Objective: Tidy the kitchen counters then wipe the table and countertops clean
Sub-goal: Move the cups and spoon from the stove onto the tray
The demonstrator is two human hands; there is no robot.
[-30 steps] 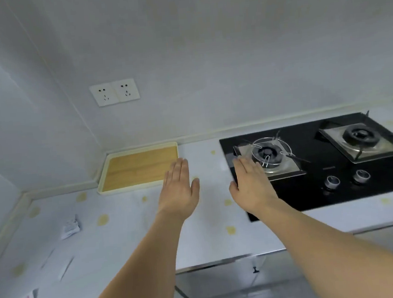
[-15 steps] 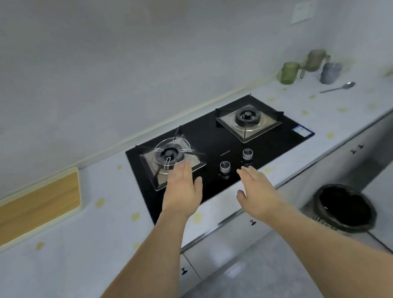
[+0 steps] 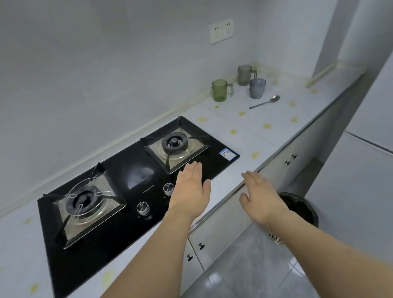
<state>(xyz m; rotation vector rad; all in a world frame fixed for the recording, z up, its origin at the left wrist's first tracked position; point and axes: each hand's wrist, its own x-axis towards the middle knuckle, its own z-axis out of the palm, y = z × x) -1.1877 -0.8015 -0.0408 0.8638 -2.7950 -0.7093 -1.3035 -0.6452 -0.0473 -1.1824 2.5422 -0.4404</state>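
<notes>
A white countertop (image 3: 256, 128) with yellow spots runs along the wall. At its far right end stand a green mug (image 3: 220, 90), a grey-brown mug (image 3: 245, 74) and a pale blue cup (image 3: 257, 88), with a metal spoon (image 3: 265, 102) lying in front of them. My left hand (image 3: 189, 188) hovers flat and empty over the front right part of the black gas hob (image 3: 131, 184). My right hand (image 3: 261, 193) is held out empty past the counter's front edge, fingers straight.
The hob has two burners and two knobs (image 3: 168, 188). A dark waste bin (image 3: 297, 208) stands on the grey tiled floor below my right hand. White cabinet doors (image 3: 220, 228) sit under the counter. A double socket (image 3: 221, 30) is on the wall.
The view has swung right, from the cutting board and left counter corner to the hob, mugs and bin. Both empty hands stayed outstretched and moved right along the counter.
</notes>
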